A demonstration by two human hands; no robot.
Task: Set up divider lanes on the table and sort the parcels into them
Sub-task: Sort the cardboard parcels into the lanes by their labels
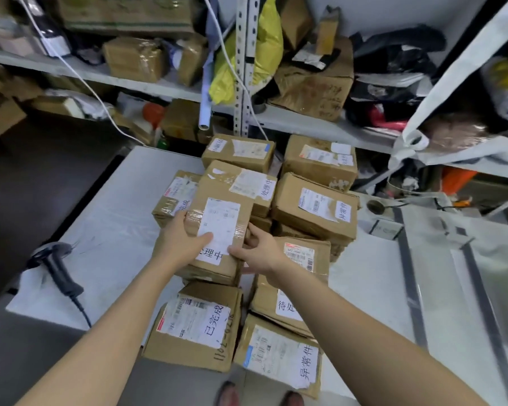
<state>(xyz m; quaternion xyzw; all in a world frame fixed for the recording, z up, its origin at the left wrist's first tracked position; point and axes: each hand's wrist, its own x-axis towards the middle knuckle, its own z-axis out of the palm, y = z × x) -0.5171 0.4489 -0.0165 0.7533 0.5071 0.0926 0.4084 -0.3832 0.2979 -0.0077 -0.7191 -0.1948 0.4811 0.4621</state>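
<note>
Fingers [201,238] of our left hand [179,244] lie over the near left edge of the top box [217,230], and our right hand [260,253] clasps its near right corner, so both hands grip this one box, which sits on the pile in the middle of the worktop [106,230]. We judge it stiff cardboard, taped and a little slick, probably light enough to lift by its two sides. We count about ten or eleven boxes in the pile, though some are partly hidden; one scanner [57,271] lies at the left, and grey strips [408,273], perhaps dividers, lie at the right.
</note>
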